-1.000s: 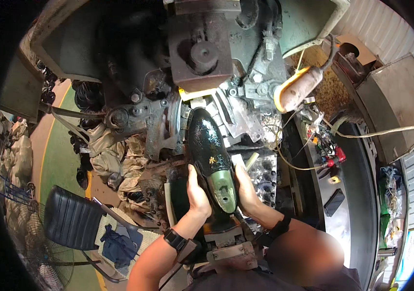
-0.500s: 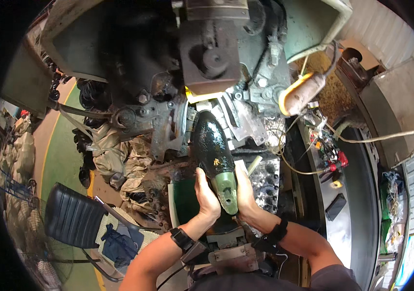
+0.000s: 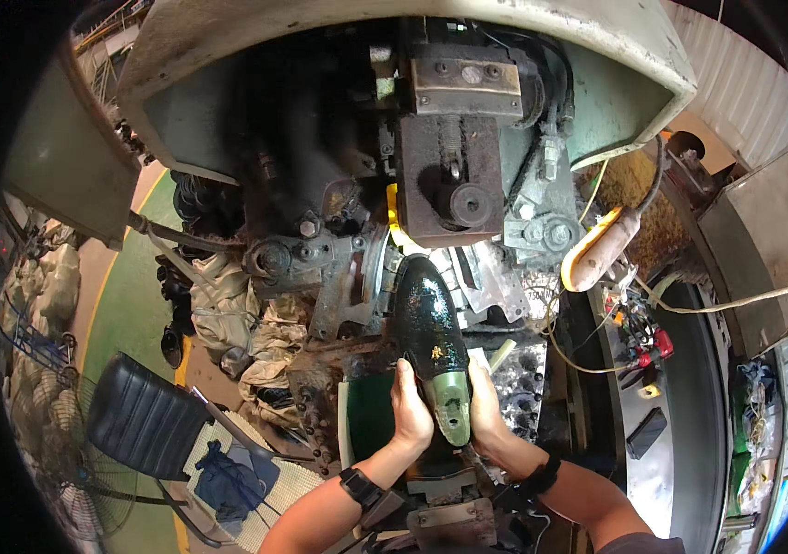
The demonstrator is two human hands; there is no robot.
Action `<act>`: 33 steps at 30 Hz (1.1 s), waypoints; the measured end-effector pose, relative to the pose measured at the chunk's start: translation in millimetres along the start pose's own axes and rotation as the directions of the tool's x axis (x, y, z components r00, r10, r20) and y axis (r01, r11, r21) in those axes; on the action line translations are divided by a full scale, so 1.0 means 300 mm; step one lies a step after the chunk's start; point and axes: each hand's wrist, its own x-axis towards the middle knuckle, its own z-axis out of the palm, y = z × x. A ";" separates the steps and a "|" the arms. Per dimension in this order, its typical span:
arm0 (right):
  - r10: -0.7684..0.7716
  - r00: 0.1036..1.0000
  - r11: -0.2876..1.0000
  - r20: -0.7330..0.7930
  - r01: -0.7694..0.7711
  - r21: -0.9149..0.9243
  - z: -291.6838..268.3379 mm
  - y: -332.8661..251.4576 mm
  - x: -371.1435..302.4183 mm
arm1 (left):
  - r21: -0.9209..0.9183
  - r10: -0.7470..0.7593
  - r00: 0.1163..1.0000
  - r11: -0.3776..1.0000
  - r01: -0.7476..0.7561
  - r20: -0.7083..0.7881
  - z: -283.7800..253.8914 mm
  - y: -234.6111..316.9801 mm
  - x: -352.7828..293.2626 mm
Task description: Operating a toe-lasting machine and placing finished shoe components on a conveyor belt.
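A glossy black shoe upper (image 3: 426,309) is stretched over a green shoe last (image 3: 452,415), its toe pointing away from me into a machine. My left hand (image 3: 412,406) presses against the left side near the last, fingers along it. My right hand (image 3: 486,402) holds the opposite side, so the shoe is gripped between both hands. The toe end reaches the metal plates (image 3: 482,282) of the machine, below a dark metal block (image 3: 449,171). Whether the toe touches the plates I cannot tell. A small gold mark shows on the upper.
A lit work lamp (image 3: 602,249) hangs to the right on a cable. Farther right, a bench (image 3: 648,475) carries a dark phone-like object (image 3: 646,432) and red-handled tools (image 3: 657,349). A black chair (image 3: 145,415) stands at left, near cloth sacks (image 3: 223,305). The machine's pale hood (image 3: 403,11) arches above.
The view has shifted, so machine, shoe and hands all appear lower and farther right. Both hands keep the same hold on the shoe.
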 end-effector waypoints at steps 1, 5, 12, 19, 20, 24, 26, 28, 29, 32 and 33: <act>-0.006 1.000 1.000 0.000 0.006 -0.001 -0.030 -0.022 -0.006 | -0.002 0.002 1.000 1.000 -0.002 0.005 -0.031 0.023 -0.002; 0.141 0.987 0.952 -0.079 -0.157 -0.261 -0.254 -0.118 -0.082 | 0.588 0.247 0.967 0.792 -0.164 -0.062 -0.345 0.160 0.027; 0.024 0.930 0.960 -0.366 -0.123 -0.250 -0.566 -0.106 -0.128 | 0.768 0.145 0.899 0.586 0.259 -0.413 -0.898 0.001 0.122; -0.005 0.891 0.987 -0.455 -0.069 -0.146 -0.770 -0.061 -0.313 | 0.835 0.027 0.963 0.505 0.219 -0.269 -0.865 0.054 0.071; -0.043 0.884 0.989 -0.465 -0.027 -0.144 -0.825 -0.049 -0.359 | 0.858 0.145 0.943 0.473 0.199 -0.299 -0.853 0.064 0.067; -0.131 0.793 0.919 -0.594 -0.127 -0.373 -1.054 -0.003 -0.544 | 0.778 0.493 0.781 0.628 -0.016 -0.382 -0.971 0.174 0.077; -0.289 0.721 0.769 -0.630 -0.217 -0.601 -1.270 0.069 -0.678 | 0.765 0.385 0.890 0.640 -0.069 -0.242 -0.754 0.216 0.065; -0.430 0.687 0.575 -0.586 -0.291 -0.764 -1.360 0.096 -0.744 | 0.733 0.200 0.979 0.672 -0.104 -0.045 -0.423 0.336 -0.034; -0.456 0.701 0.273 -0.548 -0.476 -0.836 -1.377 0.075 -0.766 | 0.726 0.106 0.994 0.682 -0.084 0.015 -0.269 0.374 -0.107; -0.652 0.595 0.065 -0.469 -0.573 -0.817 -1.612 0.184 -0.848 | 0.764 0.091 0.969 0.600 -0.236 0.228 0.019 0.332 -0.199; -0.675 0.613 0.055 -0.409 -0.511 -0.858 -1.647 0.207 -0.849 | 0.741 0.141 0.939 0.581 -0.336 0.314 0.049 0.290 -0.206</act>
